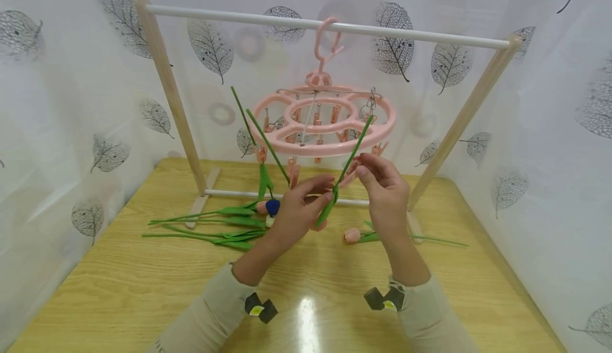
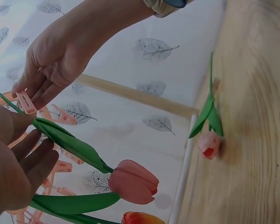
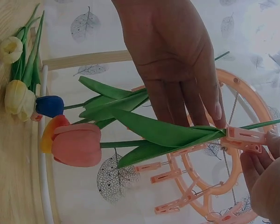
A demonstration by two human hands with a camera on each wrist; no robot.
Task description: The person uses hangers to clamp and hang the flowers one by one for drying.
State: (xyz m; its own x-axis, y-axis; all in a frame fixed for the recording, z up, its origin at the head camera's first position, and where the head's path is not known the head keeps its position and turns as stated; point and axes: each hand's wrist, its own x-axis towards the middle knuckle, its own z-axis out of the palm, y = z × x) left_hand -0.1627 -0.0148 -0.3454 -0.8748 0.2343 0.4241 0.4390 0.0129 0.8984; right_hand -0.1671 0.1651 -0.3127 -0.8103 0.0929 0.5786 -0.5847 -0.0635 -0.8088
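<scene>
My left hand (image 1: 302, 208) pinches the stem of a pink tulip (image 2: 133, 182) near its leaves, its other fingers held fairly straight. The tulip hangs bloom down, its bare green stem rising in front of the hanger's rim. With thumb and fingers my right hand (image 1: 389, 201) grips a pink clothespin (image 3: 245, 135), whose jaws are at the stem just above the leaves. The clothespin belongs to a round pink drying hanger (image 1: 325, 148). On the hanger's left hang a blue tulip (image 3: 50, 106) and an orange-yellow tulip (image 3: 51, 133), stems up.
A wooden stand with a white top rod (image 1: 416, 34) carries the hanger by its hook. Several tulips with green stems (image 1: 205, 235) lie on the table at left, cream blooms (image 3: 19, 98) among them. Another pink tulip (image 1: 352, 235) lies at right, near the stand's foot.
</scene>
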